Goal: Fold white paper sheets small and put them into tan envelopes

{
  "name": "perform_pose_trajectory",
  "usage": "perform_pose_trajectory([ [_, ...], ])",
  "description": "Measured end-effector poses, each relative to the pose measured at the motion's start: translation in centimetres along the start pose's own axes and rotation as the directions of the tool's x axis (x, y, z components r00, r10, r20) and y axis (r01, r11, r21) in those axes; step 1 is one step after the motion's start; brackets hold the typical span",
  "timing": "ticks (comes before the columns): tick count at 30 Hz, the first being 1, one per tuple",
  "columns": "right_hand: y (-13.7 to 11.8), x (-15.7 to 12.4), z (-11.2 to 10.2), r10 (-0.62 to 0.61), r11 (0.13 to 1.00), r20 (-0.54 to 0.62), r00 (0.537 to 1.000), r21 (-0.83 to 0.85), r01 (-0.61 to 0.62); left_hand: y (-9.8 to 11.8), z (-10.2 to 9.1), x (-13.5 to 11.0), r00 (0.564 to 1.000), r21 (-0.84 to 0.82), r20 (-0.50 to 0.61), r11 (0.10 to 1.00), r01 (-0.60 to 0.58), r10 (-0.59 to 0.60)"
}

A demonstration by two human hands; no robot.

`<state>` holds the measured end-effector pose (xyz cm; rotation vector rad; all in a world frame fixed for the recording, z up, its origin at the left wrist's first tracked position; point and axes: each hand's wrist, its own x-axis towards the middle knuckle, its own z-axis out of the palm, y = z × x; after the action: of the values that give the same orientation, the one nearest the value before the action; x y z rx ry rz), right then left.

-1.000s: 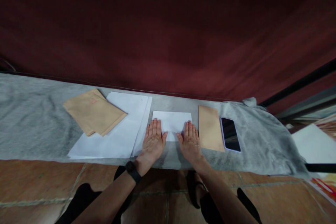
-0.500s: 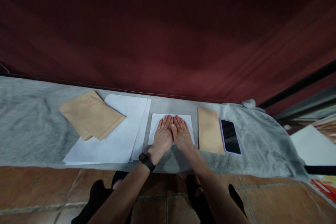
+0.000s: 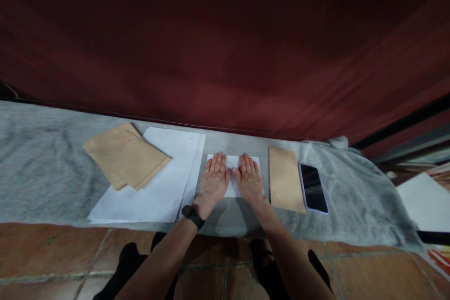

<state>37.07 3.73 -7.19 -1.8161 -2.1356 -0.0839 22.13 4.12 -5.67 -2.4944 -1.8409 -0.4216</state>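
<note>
A small white sheet of paper [image 3: 232, 191], which looks folded, lies on the grey cloth in front of me. My left hand [image 3: 215, 179] rests flat on its left part, fingers stretched forward. On its right part my right hand [image 3: 249, 179] lies flat too, and a strip of paper shows between the two thumbs. Both palms press down and grip nothing. Right of my right hand lies a brown envelope [image 3: 286, 179]. Large white sheets [image 3: 151, 206] are stacked left of my left hand, partly under more brown envelopes [image 3: 128, 154].
A phone [image 3: 313, 188] with a purple edge lies beside the right envelope. The grey cloth [image 3: 35, 168] covers the long narrow surface, with a dark red curtain-like sheet [image 3: 225, 65] behind it. A white panel [image 3: 425, 201] stands at far right. Below is a tiled floor [image 3: 45, 248].
My hands have slid apart, the left one leftward and the right one rightward, from being together at the middle of the paper. The view has shifted slightly.
</note>
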Motion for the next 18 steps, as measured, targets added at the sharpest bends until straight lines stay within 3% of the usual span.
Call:
perform_pose_trajectory([
  [7, 0.9, -0.8, 0.5, 0.046, 0.998, -0.066, 0.997, -0.048, -0.049, -0.8, 0.6, -1.0, 0.997, -0.008, -0.059, 0.999, 0.047, -0.047],
  [18, 1.5, -2.0, 0.6, 0.087, 0.995, -0.116, 0.989, -0.044, -0.093, -1.2, 0.3, -2.2, 0.993, 0.009, -0.057, 0.994, 0.105, -0.104],
])
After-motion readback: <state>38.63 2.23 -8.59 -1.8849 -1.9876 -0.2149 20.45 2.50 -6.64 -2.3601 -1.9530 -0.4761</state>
